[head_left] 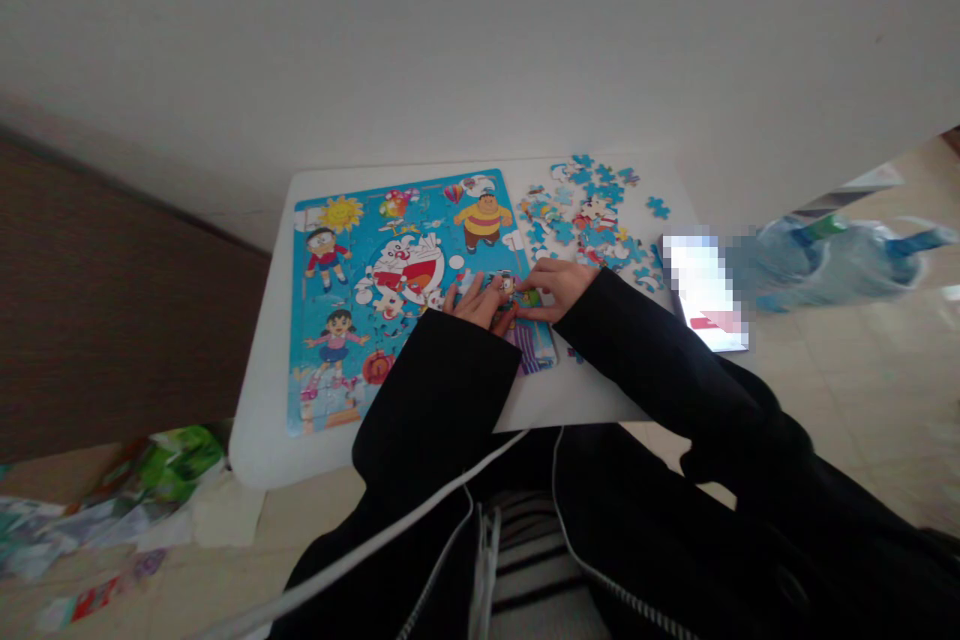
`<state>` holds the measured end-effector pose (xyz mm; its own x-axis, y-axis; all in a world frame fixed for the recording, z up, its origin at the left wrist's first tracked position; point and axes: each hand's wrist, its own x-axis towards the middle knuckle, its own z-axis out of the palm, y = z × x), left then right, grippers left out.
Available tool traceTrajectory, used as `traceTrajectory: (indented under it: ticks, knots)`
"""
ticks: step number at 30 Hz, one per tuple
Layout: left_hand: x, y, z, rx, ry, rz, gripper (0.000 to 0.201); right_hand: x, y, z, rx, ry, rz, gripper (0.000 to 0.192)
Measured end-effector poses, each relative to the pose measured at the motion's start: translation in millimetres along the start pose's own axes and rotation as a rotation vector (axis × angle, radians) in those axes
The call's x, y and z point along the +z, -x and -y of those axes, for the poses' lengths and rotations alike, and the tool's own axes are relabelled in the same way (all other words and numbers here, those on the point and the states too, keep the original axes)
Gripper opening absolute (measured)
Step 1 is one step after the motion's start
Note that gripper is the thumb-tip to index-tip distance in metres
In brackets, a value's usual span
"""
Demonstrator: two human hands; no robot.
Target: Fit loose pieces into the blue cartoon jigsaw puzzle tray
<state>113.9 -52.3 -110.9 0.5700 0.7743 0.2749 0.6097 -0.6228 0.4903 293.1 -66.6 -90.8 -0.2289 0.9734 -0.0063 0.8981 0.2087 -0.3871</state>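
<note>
A blue cartoon jigsaw puzzle [435, 240] lies in its flat board on the white table [262, 400]. Figures fill its corners, and a white and red cat character is in the middle. My left hand [478, 303] rests on the right part of the puzzle, fingers spread and lying flat. Close beside it, my right hand [556, 286] has its thumb and forefinger pinched at a small puzzle piece [531, 298] on the board, partly hidden by the fingers. To the right of the board is a pile of loose puzzle pieces [600, 215].
A phone with a lit screen [709, 295] sits at the table's right edge. Beyond it, large clear plastic bottles [832, 260] stand on the tiled floor. A brown panel [120, 290] and bags with a green wrapper [180, 460] are at left. A white cable [390, 530] crosses my front.
</note>
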Motion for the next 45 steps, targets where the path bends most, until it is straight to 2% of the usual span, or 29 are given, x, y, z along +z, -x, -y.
traceTrajectory:
  ticks: [5,8,12,15,26,31,37,45]
  knots:
    - [-3.1,-1.1,-1.4,-0.004,-0.023,0.033,0.019,0.1,1.3,1.9,-0.040,0.031,-0.031,0.033]
    - [-1.2,-0.2,-1.9,-0.029,0.022,-0.009,0.023,2.4,3.1,0.9,-0.085,0.032,-0.067,0.037]
    - [1.0,0.5,-3.0,-0.066,0.077,-0.056,0.016,8.6,6.1,-3.4,-0.109,0.043,-0.122,0.039]
    - [0.6,0.3,-4.0,-0.095,0.108,-0.068,0.018,12.2,7.6,-6.1,-0.120,0.044,-0.165,0.039]
    - [-0.8,1.1,0.6,-0.049,0.046,0.003,0.025,12.9,9.6,-6.4,-0.212,-0.020,-0.281,0.035]
    - [-1.7,1.5,-1.5,-0.052,0.048,-0.005,0.027,12.2,10.5,-7.4,-0.205,-0.035,-0.280,0.034]
    - [-4.0,0.1,-2.9,-0.077,0.027,0.042,0.025,8.1,13.2,-8.9,-0.200,-0.078,-0.305,0.038]
    - [-6.9,0.5,-2.1,-0.046,0.007,0.091,0.035,10.7,13.7,-8.2,-0.068,-0.169,-0.177,0.032]
